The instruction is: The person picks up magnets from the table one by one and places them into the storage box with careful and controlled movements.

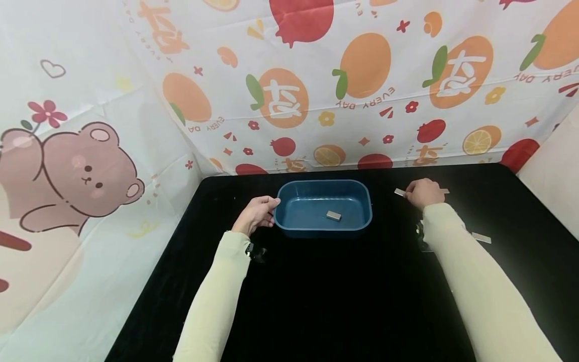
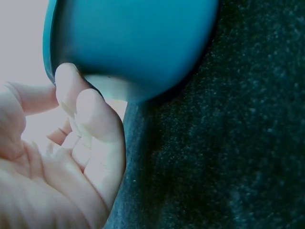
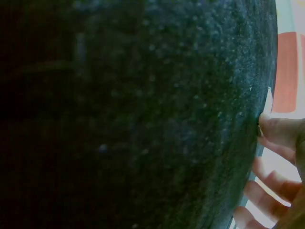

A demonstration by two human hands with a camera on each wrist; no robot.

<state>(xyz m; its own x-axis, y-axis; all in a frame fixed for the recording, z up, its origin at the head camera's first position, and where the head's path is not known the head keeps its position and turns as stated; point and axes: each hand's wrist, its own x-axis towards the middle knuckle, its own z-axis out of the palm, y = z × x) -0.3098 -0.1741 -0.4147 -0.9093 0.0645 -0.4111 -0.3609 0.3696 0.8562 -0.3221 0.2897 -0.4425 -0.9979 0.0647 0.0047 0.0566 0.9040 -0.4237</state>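
Note:
A blue plastic basin [image 1: 289, 187] sits on the black table. My left hand [image 1: 257, 215] pinches its left rim between thumb and fingers; the left wrist view shows the fingertips against the basin wall [image 2: 143, 43]. Inside the basin lies a small grey metallic-looking block [image 1: 333, 215]. To the right, my right hand [image 1: 423, 193] is low over the table, pinching a small flat pale block [image 1: 400, 192] whose end sticks out left of the fingers. In the right wrist view the thumb and curled fingers [image 3: 274, 183] show at the right edge, and the block [image 3: 268, 101] is mostly hidden.
Another pale piece [image 1: 445, 191] shows just right of the right hand. A further flat pale block [image 1: 481, 238] lies beside the right forearm. Fruit-printed cloth [image 1: 316, 120] hangs behind the black table [image 1: 344, 301], with a bear-printed cloth [image 1: 99, 176] at left.

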